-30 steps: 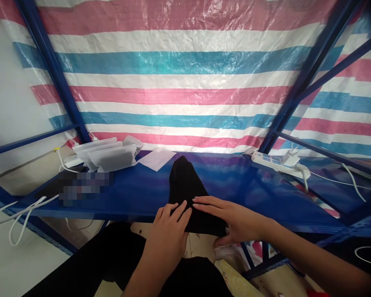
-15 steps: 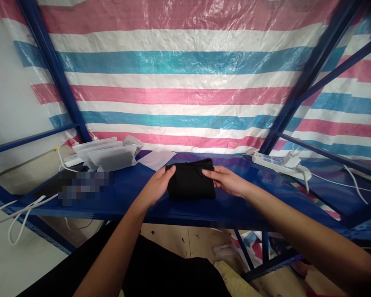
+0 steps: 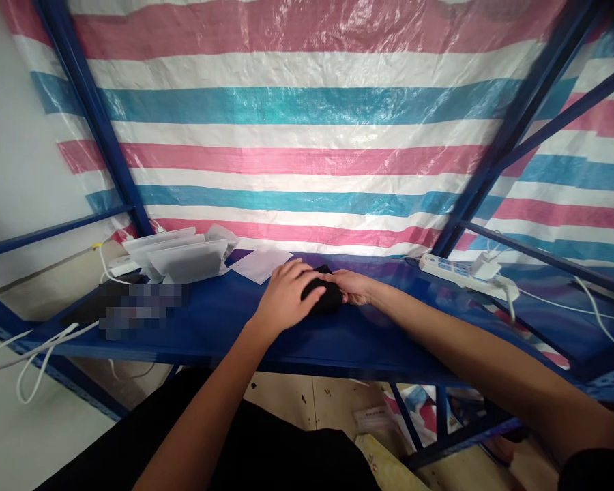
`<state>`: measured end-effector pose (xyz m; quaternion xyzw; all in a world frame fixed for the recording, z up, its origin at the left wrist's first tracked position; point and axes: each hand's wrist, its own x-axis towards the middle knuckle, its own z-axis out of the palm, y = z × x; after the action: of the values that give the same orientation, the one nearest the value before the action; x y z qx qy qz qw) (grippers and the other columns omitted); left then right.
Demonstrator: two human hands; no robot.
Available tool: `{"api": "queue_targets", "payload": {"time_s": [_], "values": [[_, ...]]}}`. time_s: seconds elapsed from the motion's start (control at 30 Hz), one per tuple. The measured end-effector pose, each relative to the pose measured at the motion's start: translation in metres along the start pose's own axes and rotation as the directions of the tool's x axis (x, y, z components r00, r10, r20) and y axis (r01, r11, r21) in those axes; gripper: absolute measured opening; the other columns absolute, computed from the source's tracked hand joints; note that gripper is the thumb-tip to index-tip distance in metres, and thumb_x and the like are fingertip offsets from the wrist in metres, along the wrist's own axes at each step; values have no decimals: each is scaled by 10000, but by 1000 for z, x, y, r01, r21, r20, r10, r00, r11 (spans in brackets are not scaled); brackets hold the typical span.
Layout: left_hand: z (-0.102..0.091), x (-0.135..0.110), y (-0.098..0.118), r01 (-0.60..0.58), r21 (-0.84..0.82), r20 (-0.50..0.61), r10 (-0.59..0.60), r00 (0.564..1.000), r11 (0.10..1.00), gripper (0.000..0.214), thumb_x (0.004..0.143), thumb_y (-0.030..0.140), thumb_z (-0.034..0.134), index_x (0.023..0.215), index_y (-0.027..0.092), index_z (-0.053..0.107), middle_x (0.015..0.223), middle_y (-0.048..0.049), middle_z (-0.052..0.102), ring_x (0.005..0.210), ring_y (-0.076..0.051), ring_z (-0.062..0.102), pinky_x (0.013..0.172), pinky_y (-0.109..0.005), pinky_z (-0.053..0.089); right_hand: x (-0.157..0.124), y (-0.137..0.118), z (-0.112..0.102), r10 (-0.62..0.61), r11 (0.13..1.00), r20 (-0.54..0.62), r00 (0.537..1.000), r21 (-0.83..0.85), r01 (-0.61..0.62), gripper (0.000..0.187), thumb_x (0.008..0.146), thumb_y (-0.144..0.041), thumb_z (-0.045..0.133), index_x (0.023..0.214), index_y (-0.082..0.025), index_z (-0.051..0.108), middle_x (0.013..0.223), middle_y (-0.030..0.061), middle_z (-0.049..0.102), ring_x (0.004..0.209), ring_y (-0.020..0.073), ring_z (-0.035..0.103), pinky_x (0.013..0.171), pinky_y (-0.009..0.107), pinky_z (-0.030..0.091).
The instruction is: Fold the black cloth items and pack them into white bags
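striped plastic sheeting (image 3: 307, 157) hangs behind a blue metal shelf (image 3: 215, 327); at its middle, bundled black cloth (image 3: 328, 299) is held from both sides — left hand (image 3: 287, 294) clasped over one end, right hand (image 3: 355, 286) gripping the other, probably to keep folds compact.

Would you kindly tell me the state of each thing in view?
Black cloth: bundled up
Left hand: over the cloth's left side
Right hand: gripping its right end
White paper: lying flat
Right power strip: adapter plugged in
Striped sheet: hanging, creased
Frosted bags: leaning together
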<state>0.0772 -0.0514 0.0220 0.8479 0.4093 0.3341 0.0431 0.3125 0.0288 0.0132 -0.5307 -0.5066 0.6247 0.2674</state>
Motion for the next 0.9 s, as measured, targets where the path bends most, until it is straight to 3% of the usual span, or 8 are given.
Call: {"api": "queue_targets", "payload": {"time_s": [0.13,0.2,0.3,0.37,0.47,0.6,0.73,0.9], "values": [[15,-11,1,-67,3,295,64,953,998,750,1045,711,573,1637,252,541,1747,-122,458,1660,-382,332,1356,-588,262,-19,-15,-6,-229,927,-151,962,-335,168,531,973,-623,781,1249,-182,677,838,47,720,594,153,669,488,231,568],[21,-14,-4,-52,14,310,45,950,999,790,1053,644,601,1702,224,441,1799,-130,363,1689,-372,271,1370,-582,233,-37,-18,-9,-557,695,-130,820,-614,375,634,985,-646,749,1437,-213,642,1122,123,754,886,239,765,747,343,674],[21,-15,-7,-53,12,303,47,952,999,648,1118,468,508,1712,225,418,1800,-121,364,1693,-337,274,1370,-570,233,-64,-11,-12,-734,187,336,590,-736,651,575,1007,-617,730,1468,-274,695,1447,142,679,1334,325,671,1152,474,569],[15,-14,-5,-43,-29,317,50,947,999,602,1133,425,460,1702,227,439,1784,-119,394,1682,-333,308,1363,-575,245,-76,-1,-12,-657,52,531,535,-677,734,624,948,-590,814,1494,-311,691,1543,118,648,1448,335,602,1241,498,495],[-1,-10,-1,30,-191,302,29,953,981,534,1121,466,487,1600,255,594,1658,-106,580,1576,-358,494,1307,-550,359,-86,11,-12,-672,135,463,578,-691,710,633,924,-439,858,1517,-322,670,1503,103,699,1368,324,677,1193,481,535],[-26,1,3,199,-494,239,-88,967,846,451,1068,575,583,1353,283,775,1334,-80,795,1259,-356,728,1127,-474,531,-90,1,-12,-698,477,237,676,-550,686,358,924,-316,798,1269,-232,755,1159,72,813,1062,270,776,980,391,629],[-42,12,2,256,-752,128,-247,961,607,580,976,569,758,1468,269,695,1482,-100,711,1405,-355,640,1199,-466,488,-82,-24,-10,-606,791,-5,795,-108,602,243,861,-313,833,1046,-207,717,981,37,778,891,202,746,770,270,637],[-26,12,-19,375,-847,300,-244,922,377,870,906,447,873,1669,323,474,1669,-122,554,1559,-343,508,1266,-497,453,-49,-24,-8,-356,909,-20,934,224,352,201,868,-223,825,1010,-193,686,948,60,748,756,148,708,660,219,639]]}}
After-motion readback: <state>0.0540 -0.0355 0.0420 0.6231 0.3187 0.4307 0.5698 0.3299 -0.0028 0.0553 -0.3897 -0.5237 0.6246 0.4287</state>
